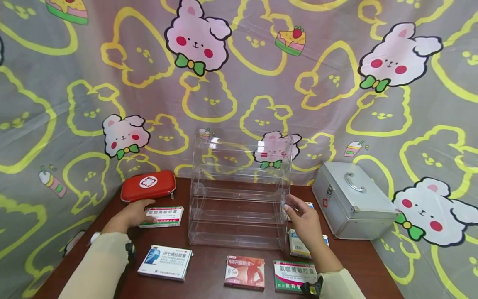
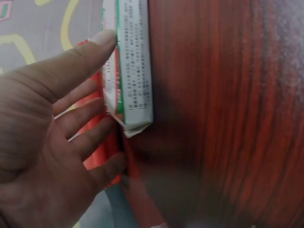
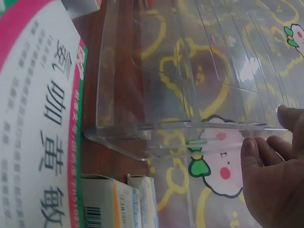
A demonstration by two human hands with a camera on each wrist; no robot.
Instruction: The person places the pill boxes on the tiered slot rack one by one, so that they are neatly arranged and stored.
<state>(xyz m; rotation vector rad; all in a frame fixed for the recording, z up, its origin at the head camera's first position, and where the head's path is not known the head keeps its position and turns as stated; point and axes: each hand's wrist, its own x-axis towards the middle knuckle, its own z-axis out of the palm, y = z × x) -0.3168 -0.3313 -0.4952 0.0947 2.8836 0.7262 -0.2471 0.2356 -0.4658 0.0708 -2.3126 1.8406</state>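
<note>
A white, green and pink medicine box (image 1: 168,213) lies on the left side of the table. My left hand (image 1: 128,216) is at its left end; in the left wrist view the thumb (image 2: 102,40) rests on the box and the fingers reach behind it, their tips partly hidden. A clear tiered display rack (image 1: 239,216) stands upright in the middle. My right hand (image 1: 308,224) grips the rack's right side edge, with fingertips on both sides of the clear panel (image 3: 213,126) in the right wrist view.
A red zip case (image 1: 164,185) sits behind the left hand. A silver case (image 1: 347,199) stands at the back right. In front lie a blue-white box (image 1: 171,263), a red box (image 1: 244,272) and a green-white box (image 1: 291,274). More boxes (image 1: 296,245) lie under the right forearm.
</note>
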